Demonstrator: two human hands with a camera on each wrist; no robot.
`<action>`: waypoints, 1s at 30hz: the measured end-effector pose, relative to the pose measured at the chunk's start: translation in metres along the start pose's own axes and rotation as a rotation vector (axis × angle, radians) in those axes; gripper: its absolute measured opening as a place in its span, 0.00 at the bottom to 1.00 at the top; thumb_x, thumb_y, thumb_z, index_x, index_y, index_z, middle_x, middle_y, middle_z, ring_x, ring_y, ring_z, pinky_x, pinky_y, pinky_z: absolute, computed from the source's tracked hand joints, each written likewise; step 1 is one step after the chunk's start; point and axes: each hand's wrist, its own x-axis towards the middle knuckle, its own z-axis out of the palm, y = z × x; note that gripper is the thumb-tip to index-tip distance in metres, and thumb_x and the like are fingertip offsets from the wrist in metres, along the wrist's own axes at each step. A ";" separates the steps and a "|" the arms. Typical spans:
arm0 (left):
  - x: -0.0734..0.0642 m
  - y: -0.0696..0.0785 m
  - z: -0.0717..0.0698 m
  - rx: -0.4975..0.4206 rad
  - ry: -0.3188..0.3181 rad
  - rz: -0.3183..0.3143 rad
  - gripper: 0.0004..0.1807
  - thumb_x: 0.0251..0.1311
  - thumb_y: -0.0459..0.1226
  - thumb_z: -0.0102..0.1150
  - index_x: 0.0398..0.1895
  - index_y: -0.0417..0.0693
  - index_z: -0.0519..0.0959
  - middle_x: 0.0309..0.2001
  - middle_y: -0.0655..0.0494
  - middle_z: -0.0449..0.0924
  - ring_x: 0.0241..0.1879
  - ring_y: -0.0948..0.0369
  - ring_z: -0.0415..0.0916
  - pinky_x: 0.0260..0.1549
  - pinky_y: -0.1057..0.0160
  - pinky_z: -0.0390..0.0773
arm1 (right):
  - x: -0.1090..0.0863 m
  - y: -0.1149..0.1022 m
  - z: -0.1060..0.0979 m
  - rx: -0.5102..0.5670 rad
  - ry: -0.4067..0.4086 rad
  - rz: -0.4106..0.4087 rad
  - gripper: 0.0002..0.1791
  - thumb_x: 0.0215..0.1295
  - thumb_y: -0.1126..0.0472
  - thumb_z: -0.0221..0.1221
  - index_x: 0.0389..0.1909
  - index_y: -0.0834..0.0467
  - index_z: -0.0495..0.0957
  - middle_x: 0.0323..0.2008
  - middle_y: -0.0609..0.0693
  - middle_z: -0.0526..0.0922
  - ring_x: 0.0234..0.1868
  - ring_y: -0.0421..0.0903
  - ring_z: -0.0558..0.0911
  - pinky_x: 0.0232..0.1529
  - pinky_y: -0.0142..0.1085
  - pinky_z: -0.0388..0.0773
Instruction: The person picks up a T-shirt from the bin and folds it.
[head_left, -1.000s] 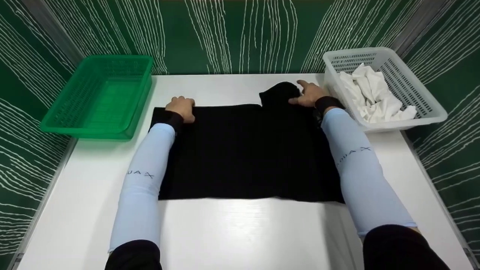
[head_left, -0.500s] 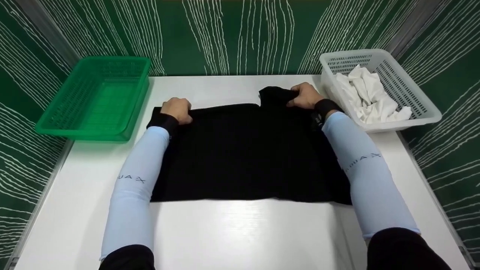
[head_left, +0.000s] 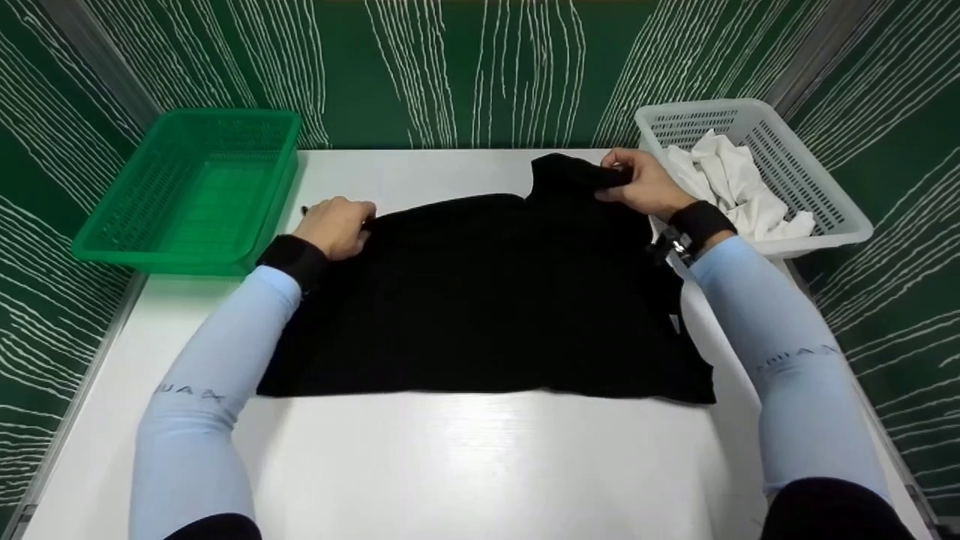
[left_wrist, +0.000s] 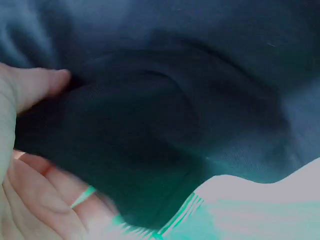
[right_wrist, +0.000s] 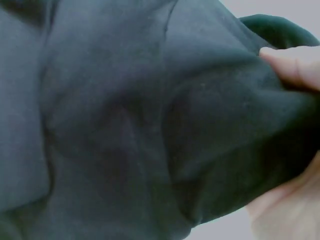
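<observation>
A black T-shirt [head_left: 480, 300] lies spread across the white table, its far edge lifted between the hands. The left hand [head_left: 337, 227] pinches its far left corner; in the left wrist view the thumb [left_wrist: 47, 82] lies over the cloth [left_wrist: 150, 120] and the fingers sit beneath it. At the far right, a short sleeve-like flap [head_left: 566, 176] sticks out beyond the edge, and the right hand [head_left: 641, 182] holds its end between thumb and fingers. Close up in the right wrist view, the cloth [right_wrist: 125, 125] hangs in folds with a seam, gripped by the right thumb [right_wrist: 290, 62].
A green plastic basket [head_left: 274, 225] stands at the back left of the table [head_left: 480, 465]. At the back right, close to the right hand, is a white basket [head_left: 832, 202] with crumpled white cloth [head_left: 739, 184] in it. Green panels [head_left: 450, 75] with white streaks enclose the table.
The right hand went from spread fingers on the flap to gripping it. Both hands have moved apart, the left leftward and the right rightward, stretching and raising the shirt's far edge.
</observation>
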 end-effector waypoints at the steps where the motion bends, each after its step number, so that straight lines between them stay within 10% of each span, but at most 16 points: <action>1: -0.005 0.001 -0.002 0.006 0.011 0.016 0.09 0.75 0.33 0.63 0.52 0.39 0.85 0.49 0.35 0.92 0.50 0.34 0.88 0.50 0.34 0.88 | -0.006 -0.003 -0.002 0.006 -0.018 -0.006 0.19 0.59 0.77 0.74 0.46 0.56 0.82 0.34 0.36 0.84 0.37 0.34 0.82 0.39 0.26 0.79; 11: -0.062 0.014 -0.009 0.029 0.020 0.155 0.15 0.63 0.22 0.61 0.47 0.40 0.90 0.44 0.38 0.94 0.45 0.37 0.90 0.46 0.38 0.90 | -0.081 -0.017 -0.030 -0.082 -0.416 -0.012 0.41 0.64 0.75 0.75 0.77 0.67 0.72 0.48 0.42 0.92 0.47 0.37 0.91 0.46 0.30 0.90; 17: -0.094 0.023 0.001 0.125 -0.010 0.156 0.14 0.57 0.18 0.63 0.41 0.38 0.89 0.38 0.38 0.89 0.40 0.38 0.88 0.42 0.39 0.90 | -0.114 -0.006 -0.032 -0.089 -0.677 -0.012 0.35 0.65 0.77 0.72 0.72 0.75 0.73 0.53 0.56 0.94 0.50 0.38 0.92 0.49 0.29 0.90; 22: -0.114 0.022 0.013 0.268 0.068 0.172 0.10 0.53 0.21 0.70 0.37 0.37 0.85 0.34 0.38 0.84 0.31 0.39 0.86 0.29 0.41 0.89 | -0.126 0.006 -0.028 -0.138 -0.715 -0.036 0.14 0.61 0.77 0.72 0.46 0.73 0.82 0.36 0.50 0.89 0.36 0.35 0.86 0.38 0.27 0.84; 30: -0.133 0.012 0.029 0.439 0.197 0.147 0.09 0.54 0.24 0.74 0.35 0.37 0.83 0.32 0.38 0.82 0.29 0.42 0.84 0.21 0.45 0.86 | -0.135 0.008 0.009 -0.136 -0.530 0.105 0.42 0.63 0.66 0.79 0.77 0.62 0.72 0.62 0.65 0.86 0.50 0.47 0.89 0.50 0.33 0.88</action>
